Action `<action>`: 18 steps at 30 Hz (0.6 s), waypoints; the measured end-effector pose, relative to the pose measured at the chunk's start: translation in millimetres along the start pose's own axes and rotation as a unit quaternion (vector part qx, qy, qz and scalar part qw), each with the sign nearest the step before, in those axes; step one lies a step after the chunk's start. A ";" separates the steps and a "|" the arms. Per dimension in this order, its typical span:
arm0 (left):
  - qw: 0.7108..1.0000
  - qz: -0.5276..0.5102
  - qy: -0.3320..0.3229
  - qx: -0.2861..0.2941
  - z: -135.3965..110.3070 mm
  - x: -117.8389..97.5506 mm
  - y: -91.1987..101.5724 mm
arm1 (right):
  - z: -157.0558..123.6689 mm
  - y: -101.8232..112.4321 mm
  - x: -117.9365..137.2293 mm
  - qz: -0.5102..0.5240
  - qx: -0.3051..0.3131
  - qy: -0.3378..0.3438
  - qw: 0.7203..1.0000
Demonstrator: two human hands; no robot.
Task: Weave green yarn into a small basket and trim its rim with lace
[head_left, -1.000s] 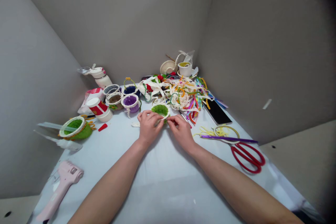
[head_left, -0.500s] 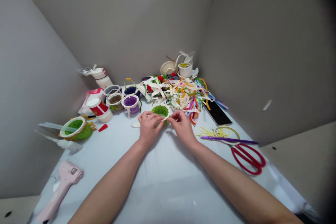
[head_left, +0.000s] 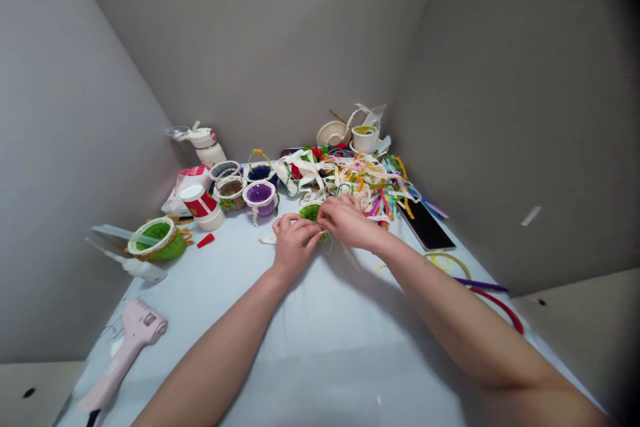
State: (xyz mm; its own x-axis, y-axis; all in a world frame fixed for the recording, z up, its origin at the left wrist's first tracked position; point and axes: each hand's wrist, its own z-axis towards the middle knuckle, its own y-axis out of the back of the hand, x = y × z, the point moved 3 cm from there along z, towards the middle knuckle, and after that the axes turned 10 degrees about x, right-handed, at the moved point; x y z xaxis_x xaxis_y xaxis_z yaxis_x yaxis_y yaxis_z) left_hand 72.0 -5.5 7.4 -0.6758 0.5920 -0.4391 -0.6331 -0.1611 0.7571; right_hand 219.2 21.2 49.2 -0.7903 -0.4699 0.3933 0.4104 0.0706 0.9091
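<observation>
A small green cup with a white lace rim (head_left: 311, 212) sits on the pale table (head_left: 320, 340) in front of a tangled heap of lace and coloured strips (head_left: 357, 181). My left hand (head_left: 293, 243) curls round the near side of the cup, fingers closed on it. Across the cup's far rim lies my right hand (head_left: 346, 220), fingers bent and pinched on the lace trim there. Most of the cup is hidden by both hands.
Several decorated cups (head_left: 245, 185) stand at the back left, with a red-and-white cup (head_left: 201, 205) and a green lace-rimmed bowl (head_left: 156, 239). A pink glue gun (head_left: 131, 341) lies near left. A black phone (head_left: 429, 227) and red scissors (head_left: 500, 307) lie to the right.
My right hand has moved forward and left, from beside the cup to over its far rim. The view has shifted a little, so the table's things sit further right.
</observation>
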 end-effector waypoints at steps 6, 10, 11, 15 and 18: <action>1.000 -0.007 -0.001 -0.001 2.4 7.5 5.8 | 10.5 -14.4 -1.8 0.118 -0.066 -0.014 0.991; 0.999 -0.005 -0.026 0.033 1.7 4.0 3.3 | 17.9 -16.0 -2.0 0.207 -0.101 -0.022 0.973; 0.999 -0.007 -0.022 0.033 1.6 3.3 3.0 | 19.1 -13.5 -1.2 0.235 -0.112 -0.023 0.965; 1.000 -0.005 -0.002 0.021 1.6 3.4 4.3 | 21.5 -1.3 1.0 0.444 -0.139 -0.043 0.884; 1.000 0.003 -0.005 0.021 1.1 3.9 5.7 | 23.5 1.9 0.1 0.599 -0.110 -0.086 0.788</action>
State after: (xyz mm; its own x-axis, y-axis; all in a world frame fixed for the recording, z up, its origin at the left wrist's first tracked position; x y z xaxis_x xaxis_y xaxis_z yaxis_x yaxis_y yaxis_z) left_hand 66.2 -3.2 10.6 -0.6756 0.5992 -0.4296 -0.6127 -0.1323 0.7792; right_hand 209.2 41.9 54.2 0.1830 -0.0549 0.9816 0.9633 0.2093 -0.1679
